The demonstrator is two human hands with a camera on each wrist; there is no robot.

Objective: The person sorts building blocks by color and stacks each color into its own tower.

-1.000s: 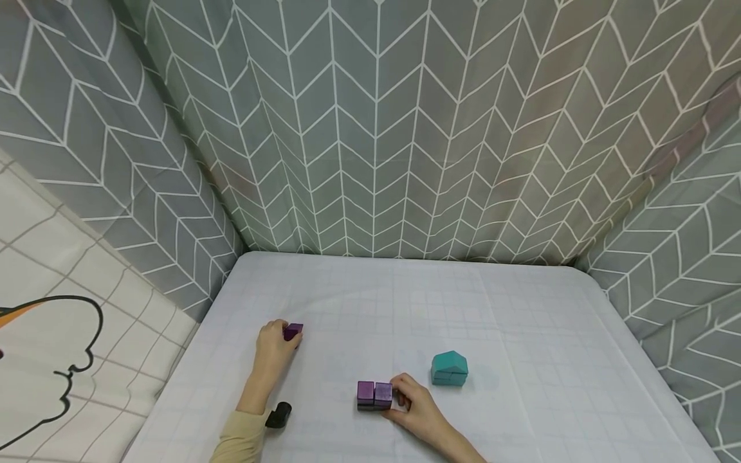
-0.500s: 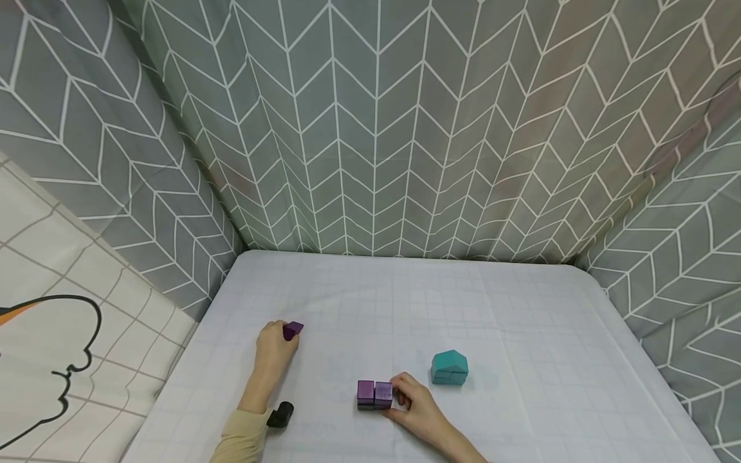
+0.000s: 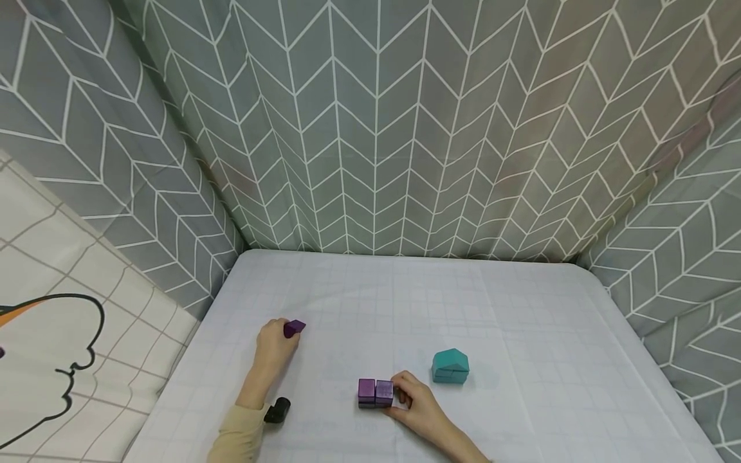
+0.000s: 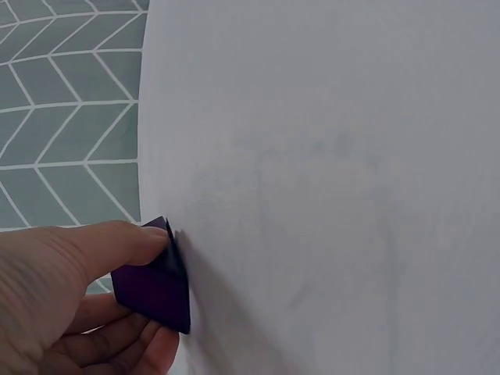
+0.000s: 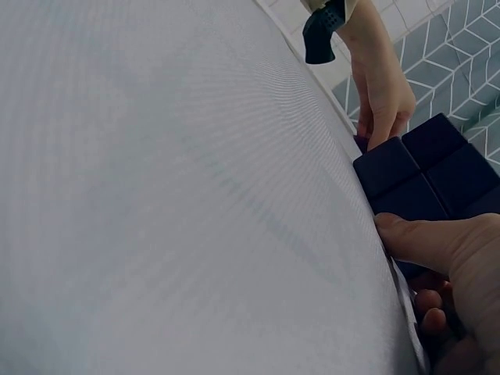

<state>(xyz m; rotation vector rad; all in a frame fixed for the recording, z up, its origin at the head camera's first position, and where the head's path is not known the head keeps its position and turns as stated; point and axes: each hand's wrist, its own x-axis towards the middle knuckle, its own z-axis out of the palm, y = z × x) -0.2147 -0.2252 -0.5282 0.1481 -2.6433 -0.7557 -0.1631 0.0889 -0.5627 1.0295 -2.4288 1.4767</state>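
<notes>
My left hand (image 3: 276, 345) is at the left of the table, pinching a purple magnetic-looking block (image 3: 294, 328) between thumb and fingers. Up close in the left wrist view, this purple block (image 4: 152, 293) has flat faces and a slanted, pointed end. Nearer the front middle, a group of purple cubes (image 3: 367, 390) is joined side by side. My right hand (image 3: 421, 408) grips its right end, thumb on the near side and forefinger on the far side. The right wrist view shows these cubes (image 5: 426, 168) as dark squares with seams, partly covered by the thumb (image 5: 426, 238).
A teal house-shaped block piece (image 3: 450, 366) stands right of the purple cubes, beyond my right hand. A black camera (image 3: 278, 409) is worn at my left wrist. The white-covered table (image 3: 532, 321) ends at a grey chevron curtain (image 3: 399, 161).
The purple block in my left hand has turned, its pointed end now aiming more to the right. My right hand and the purple cubes have stayed practically in place.
</notes>
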